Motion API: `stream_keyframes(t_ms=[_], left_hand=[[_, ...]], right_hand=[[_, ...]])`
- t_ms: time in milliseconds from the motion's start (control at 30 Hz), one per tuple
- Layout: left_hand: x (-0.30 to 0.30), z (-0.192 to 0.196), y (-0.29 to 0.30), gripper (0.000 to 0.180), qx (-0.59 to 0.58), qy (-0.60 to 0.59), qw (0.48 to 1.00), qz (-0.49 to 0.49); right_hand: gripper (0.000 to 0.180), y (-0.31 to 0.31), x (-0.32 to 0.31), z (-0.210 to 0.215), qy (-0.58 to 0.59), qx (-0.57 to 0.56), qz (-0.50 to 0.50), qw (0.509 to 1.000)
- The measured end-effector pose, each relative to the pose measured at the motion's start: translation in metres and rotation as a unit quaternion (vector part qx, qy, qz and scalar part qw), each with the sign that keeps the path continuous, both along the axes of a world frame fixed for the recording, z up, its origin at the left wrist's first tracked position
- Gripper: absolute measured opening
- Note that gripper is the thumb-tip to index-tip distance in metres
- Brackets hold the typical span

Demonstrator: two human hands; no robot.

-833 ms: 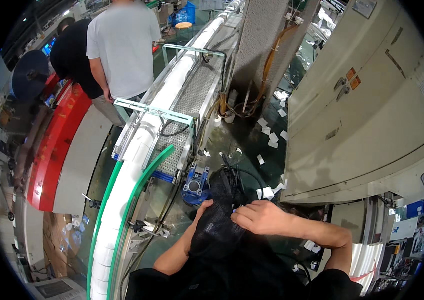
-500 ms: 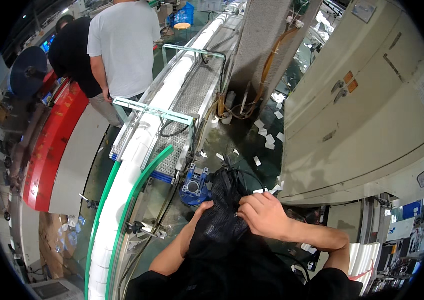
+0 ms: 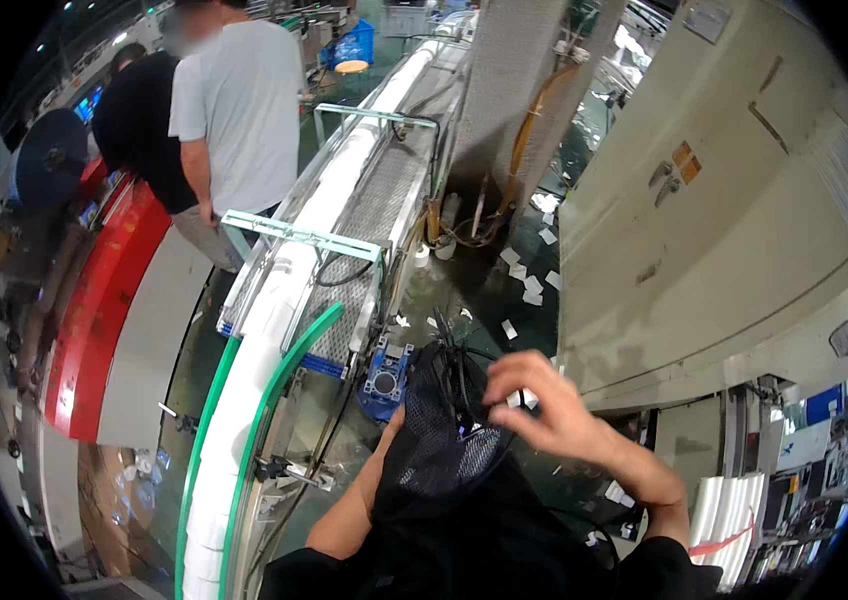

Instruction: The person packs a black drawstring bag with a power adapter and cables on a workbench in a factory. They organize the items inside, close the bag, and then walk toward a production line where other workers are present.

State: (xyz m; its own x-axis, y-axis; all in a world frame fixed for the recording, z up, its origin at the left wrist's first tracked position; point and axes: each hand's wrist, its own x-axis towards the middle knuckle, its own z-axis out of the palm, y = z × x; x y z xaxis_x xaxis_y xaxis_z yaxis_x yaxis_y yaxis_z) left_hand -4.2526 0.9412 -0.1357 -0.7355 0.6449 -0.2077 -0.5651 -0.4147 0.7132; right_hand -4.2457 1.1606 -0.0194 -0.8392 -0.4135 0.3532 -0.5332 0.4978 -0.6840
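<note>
In front of my body is a black mesh bag [image 3: 434, 445], its top gaping and dark cord-like strands showing there. My left hand [image 3: 391, 432] grips the bag's left side; most of its fingers are hidden behind the mesh. Just right of the bag's mouth, my right hand [image 3: 542, 405] is raised, slightly blurred, with thumb and curled fingers apart and nothing visible between them. A small bluish-white glint shows inside the opening, too small to make out.
On the left runs a conveyor [image 3: 289, 270] carrying white rolls between green guide rails [image 3: 289, 365]. A blue motor [image 3: 384, 380] sits beyond the bag. A beige cabinet [image 3: 714, 250] stands right; paper scraps [image 3: 524, 275] litter the floor. Two people stand by a red machine [image 3: 109, 310].
My right hand has come off the bag and moved up and right, its fingers parting. The bag's top now gapes wider. My left hand stays on its side.
</note>
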Motion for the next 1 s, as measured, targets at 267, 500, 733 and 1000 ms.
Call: stream_keyframes(t_ms=[267,500,733,1000], left_hand=[[0.014,-0.019,-0.002,0.06,0.112,-0.115,0.985,-0.059],[0.019,-0.026,-0.002,0.06,0.139,-0.143,0.977,-0.071],[0.028,-0.026,-0.011,0.061,0.147,-0.165,0.971,-0.089],[0.028,-0.03,-0.004,0.061,0.151,-0.182,0.965,-0.109]], right_hand=[[0.074,0.006,-0.036,-0.01,-0.283,-0.012,0.024,0.959],[0.049,-0.002,-0.037,-0.004,-0.049,0.139,0.055,0.988],[0.04,0.01,-0.043,0.004,-0.163,0.091,0.145,0.972],[0.032,-0.005,-0.035,0.0,-0.061,0.322,0.158,0.931]])
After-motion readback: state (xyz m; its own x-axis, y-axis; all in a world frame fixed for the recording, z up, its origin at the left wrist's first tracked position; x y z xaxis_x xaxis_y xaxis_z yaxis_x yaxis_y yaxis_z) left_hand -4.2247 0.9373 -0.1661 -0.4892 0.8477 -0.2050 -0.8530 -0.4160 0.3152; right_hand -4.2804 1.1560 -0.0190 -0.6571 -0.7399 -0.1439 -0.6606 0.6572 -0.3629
